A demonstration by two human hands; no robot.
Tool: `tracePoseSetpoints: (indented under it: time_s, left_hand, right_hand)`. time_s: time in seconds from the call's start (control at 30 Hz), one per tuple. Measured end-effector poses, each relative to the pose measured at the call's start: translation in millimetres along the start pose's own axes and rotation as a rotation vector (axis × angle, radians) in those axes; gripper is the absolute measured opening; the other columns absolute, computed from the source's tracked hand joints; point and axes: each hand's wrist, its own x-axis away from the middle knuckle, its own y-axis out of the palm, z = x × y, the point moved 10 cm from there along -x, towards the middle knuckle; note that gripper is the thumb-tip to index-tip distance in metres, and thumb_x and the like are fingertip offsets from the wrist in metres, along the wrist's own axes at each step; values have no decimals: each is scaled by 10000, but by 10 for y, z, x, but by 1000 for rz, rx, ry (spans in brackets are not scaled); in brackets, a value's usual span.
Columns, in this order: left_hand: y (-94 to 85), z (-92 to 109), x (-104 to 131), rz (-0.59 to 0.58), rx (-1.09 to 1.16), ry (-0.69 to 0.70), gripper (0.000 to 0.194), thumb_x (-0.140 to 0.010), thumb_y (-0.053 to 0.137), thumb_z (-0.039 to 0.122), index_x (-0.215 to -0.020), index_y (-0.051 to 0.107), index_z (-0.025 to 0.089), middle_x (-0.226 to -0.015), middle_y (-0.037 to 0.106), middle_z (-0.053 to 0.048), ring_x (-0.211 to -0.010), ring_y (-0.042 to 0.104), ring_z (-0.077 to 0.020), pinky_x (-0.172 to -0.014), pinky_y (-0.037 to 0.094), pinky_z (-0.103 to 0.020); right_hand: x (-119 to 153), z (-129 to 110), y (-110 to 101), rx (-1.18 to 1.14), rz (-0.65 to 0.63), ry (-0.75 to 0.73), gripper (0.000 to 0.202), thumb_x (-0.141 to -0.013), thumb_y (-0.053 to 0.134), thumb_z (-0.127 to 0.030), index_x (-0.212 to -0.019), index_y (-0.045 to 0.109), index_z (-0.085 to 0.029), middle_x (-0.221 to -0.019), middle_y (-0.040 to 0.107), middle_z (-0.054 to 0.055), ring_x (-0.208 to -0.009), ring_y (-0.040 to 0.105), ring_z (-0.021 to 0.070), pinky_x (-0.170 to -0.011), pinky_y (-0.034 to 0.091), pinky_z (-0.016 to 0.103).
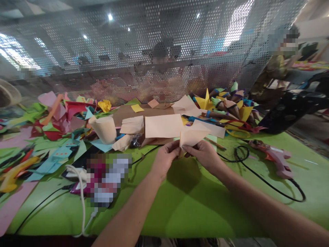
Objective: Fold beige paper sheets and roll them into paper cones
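Note:
Between both hands, above the green table, is a folded piece of cream paper [193,138]. My left hand [166,157] pinches its lower left edge with thumb and fingers. On the right side of the same paper, my right hand [202,153] grips the lower edge, thumb in front. The two thumbs almost meet at the fold; the other fingertips are partly hidden behind the paper. Just beyond lies a flat cream sheet [163,126], with another pale sheet [210,128] to its right. A rolled cream paper [104,129] stands to the left.
A pink glue gun [276,156] with a looping black cord lies right on the green table [205,212]. Coloured paper scraps [60,113] pile up left, near yellow-handled scissors [19,171]. Folded paper cones [228,106] sit before a perforated metal panel [144,68]. A person [280,61] is far right.

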Motion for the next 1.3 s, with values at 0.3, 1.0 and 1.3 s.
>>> tracePoseSetpoints:
  time_s: [0.3,1.0,1.3]
  left_hand:
    - [6,23,6,8,-21,17,388,-643,835,272,-1012,775,168,-972,752,-77,-751,586,-123,-733,459,-252]
    - [-27,-29,-20,26,7,-10,424,-597,872,272,-989,768,145,-847,747,-49,-666,584,-108,-700,463,-249]
    - [0,-33,-18,24,30,10,436,-566,887,250,-971,768,142,-846,756,-63,-664,616,-118,-654,460,-236]
  right_hand:
    - [-16,36,15,0,-11,3,290,-741,681,-440,-721,706,-152,-637,715,59,-569,659,188,-573,498,285]
    - [5,74,83,-179,-20,58,282,-713,712,-444,-669,701,-166,-602,699,41,-521,613,156,-540,478,267]
    - [21,66,61,-100,-1,75,339,-721,683,-484,-579,637,-179,-478,571,-2,-445,455,110,-452,365,246]
